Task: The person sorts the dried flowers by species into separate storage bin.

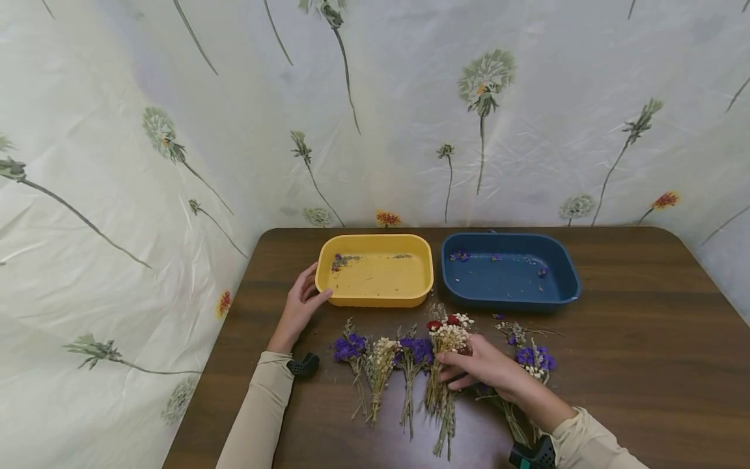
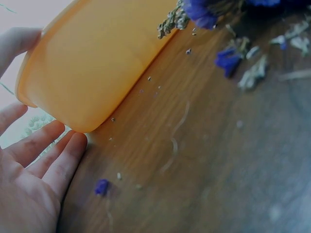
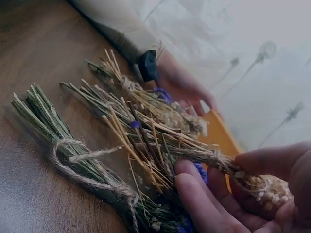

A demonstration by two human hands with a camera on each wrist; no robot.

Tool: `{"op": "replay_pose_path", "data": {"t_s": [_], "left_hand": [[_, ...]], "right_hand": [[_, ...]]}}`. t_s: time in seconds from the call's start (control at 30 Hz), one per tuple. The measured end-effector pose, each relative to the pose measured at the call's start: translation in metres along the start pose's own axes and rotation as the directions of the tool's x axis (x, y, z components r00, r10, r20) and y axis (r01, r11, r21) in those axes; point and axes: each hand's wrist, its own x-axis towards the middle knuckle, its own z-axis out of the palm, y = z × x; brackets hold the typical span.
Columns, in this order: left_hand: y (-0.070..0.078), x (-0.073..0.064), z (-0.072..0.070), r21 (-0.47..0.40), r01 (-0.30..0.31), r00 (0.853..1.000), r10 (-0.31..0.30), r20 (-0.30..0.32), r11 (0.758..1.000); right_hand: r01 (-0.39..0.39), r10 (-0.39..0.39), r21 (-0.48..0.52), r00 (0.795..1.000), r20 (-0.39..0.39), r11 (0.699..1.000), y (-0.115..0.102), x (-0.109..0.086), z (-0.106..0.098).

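My left hand (image 1: 297,309) is at the left end of a yellow tray (image 1: 375,301), fingers fairly straight. In the left wrist view, the thumb lies at the tray's rim and fingertips (image 2: 77,141) meet its lower corner. My right hand (image 1: 485,366) holds a dried flower bunch (image 1: 450,337) with small cream blooms and red heads. In the right wrist view, thumb and fingers pinch its twine-tied stems (image 3: 221,160). To its left lie a purple bunch (image 1: 415,352), a cream bunch (image 1: 381,358) and another purple bunch (image 1: 350,348).
A blue tray (image 1: 510,303) stands right of the yellow one, with purple petals inside. Under my right forearm lies a purple and white bunch (image 1: 534,358), its green stems (image 3: 46,119) tied with twine. Loose sprigs (image 1: 515,332) and crumbs dot the wooden table (image 1: 638,365).
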Motion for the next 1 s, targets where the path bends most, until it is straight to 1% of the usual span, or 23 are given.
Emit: {"op": "replay_pose_path", "data": {"t_s": [0.17, 0.4, 0.53, 0.67, 0.7, 0.83, 0.93, 1.0], "left_hand": [[-0.002, 0.000, 0.000, -0.009, 0.006, 1.000, -0.006, 0.009, 1.000], [-0.001, -0.001, 0.000, -0.018, 0.008, 1.000, -0.008, 0.016, 1.000], [-0.002, 0.000, 0.000, -0.013, 0.011, 1.000, -0.010, 0.019, 1.000], [-0.004, 0.001, -0.001, -0.014, 0.011, 1.000, -0.011, 0.017, 1.000], [-0.004, 0.001, -0.001, -0.015, 0.011, 1.000, -0.011, 0.015, 1.000], [0.014, -0.004, -0.001, -0.031, 0.020, 0.999, -0.019, 0.038, 0.999], [0.027, -0.008, -0.002, -0.042, 0.042, 0.997, -0.040, 0.060, 0.998], [0.023, -0.006, -0.003, -0.046, 0.048, 0.997, -0.045, 0.066, 0.998]], "right_hand": [[-0.027, 0.028, 0.016, 1.000, -0.012, 0.999, -0.001, 0.001, 0.001], [-0.041, 0.043, 0.020, 0.996, -0.073, 0.999, -0.001, 0.002, 0.005], [-0.057, 0.059, 0.027, 0.994, -0.091, 0.998, -0.001, 0.002, 0.009], [-0.060, 0.063, 0.034, 0.994, -0.084, 0.998, 0.000, 0.002, 0.010], [-0.050, 0.052, 0.035, 0.996, -0.077, 0.998, 0.001, 0.001, 0.010], [-0.015, 0.015, 0.010, 0.999, -0.035, 1.000, 0.002, 0.002, 0.010], [0.021, -0.021, -0.019, 1.000, -0.012, 1.000, 0.004, 0.004, 0.009], [0.037, -0.038, -0.032, 0.999, -0.006, 0.999, 0.005, 0.006, 0.009]]}}
